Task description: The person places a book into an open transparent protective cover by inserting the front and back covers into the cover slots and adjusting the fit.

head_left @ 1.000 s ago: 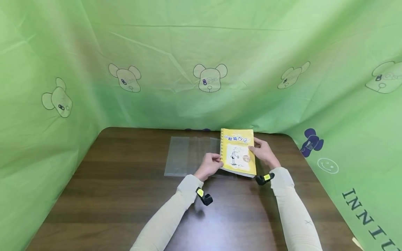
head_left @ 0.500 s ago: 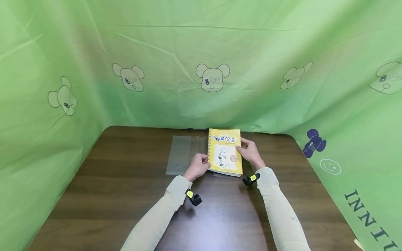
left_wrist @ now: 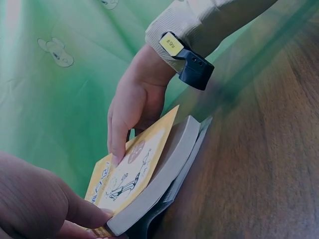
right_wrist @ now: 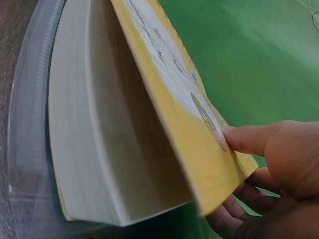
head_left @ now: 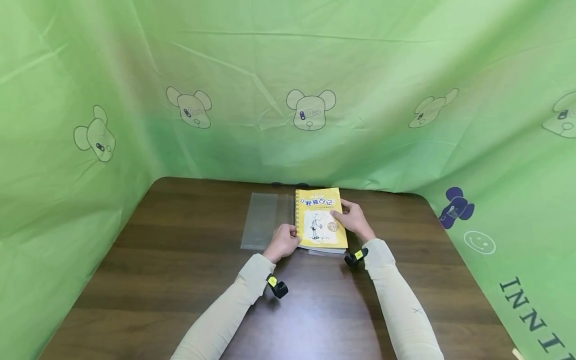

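Note:
A yellow spiral-edged paperback book (head_left: pixel 317 222) lies over a clear plastic book cover (head_left: pixel 260 222) near the table's back edge. My left hand (head_left: pixel 282 242) grips the lower end of the book's spine, thumb on top. With thumb above and fingers beneath, my right hand (head_left: pixel 355 220) pinches the outer edge of the front cover (right_wrist: pixel 172 134), raised off the pages (right_wrist: pixel 75 119) in the right wrist view. Under the book, the plastic shows along its bottom edge in the left wrist view. The left fingers beneath the spine are mostly hidden.
The brown wooden table (head_left: pixel 198 290) stretches toward me and to both sides. Behind it and at the sides hangs a green curtain (head_left: pixel 243 135) with printed bear heads. Each sleeve carries a black wrist camera (head_left: pixel 277 286).
Both hands have shifted the book left over the plastic cover, so less of the plastic shows. The book's front cover now stands lifted at its right edge in my right hand.

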The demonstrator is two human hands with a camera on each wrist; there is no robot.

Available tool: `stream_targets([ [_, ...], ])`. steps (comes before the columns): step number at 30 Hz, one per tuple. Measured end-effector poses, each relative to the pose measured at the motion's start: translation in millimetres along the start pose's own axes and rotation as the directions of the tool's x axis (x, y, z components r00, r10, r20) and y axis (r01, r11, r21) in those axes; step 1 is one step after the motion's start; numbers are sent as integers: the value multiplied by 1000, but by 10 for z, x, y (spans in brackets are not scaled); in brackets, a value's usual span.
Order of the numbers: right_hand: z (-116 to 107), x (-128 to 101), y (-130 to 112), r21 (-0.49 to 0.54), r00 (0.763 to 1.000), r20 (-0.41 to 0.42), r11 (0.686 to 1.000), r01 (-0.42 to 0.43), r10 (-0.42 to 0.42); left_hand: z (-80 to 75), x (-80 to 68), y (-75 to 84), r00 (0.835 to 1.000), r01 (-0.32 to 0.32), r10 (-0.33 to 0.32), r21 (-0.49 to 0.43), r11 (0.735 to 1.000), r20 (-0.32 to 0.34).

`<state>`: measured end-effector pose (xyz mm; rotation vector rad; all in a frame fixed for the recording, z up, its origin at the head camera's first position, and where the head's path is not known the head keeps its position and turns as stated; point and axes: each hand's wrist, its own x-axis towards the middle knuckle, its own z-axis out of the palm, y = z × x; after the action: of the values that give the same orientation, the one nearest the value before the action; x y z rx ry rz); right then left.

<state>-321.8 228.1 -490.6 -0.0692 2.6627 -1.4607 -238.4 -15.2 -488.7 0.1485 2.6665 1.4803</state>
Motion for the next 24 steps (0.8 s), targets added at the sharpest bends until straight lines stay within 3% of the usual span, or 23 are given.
stream_targets([
  [7,-16,-30,-25,-49,999,24,998,-47,48,6,-8,-38,999,-33,33,23,999,19],
  [12,-31,-58,-7,-103,995,12,990,-93,95,21,2,-101,998,-19,22,-71,997,54],
  [17,-3,-48,48,-78,995,22,992,-97,99,18,6,-161,997,3,10,-180,984,70],
  [24,30,-44,56,-75,997,9,994,-73,74,15,3,-184,997,-13,24,-151,988,69],
])
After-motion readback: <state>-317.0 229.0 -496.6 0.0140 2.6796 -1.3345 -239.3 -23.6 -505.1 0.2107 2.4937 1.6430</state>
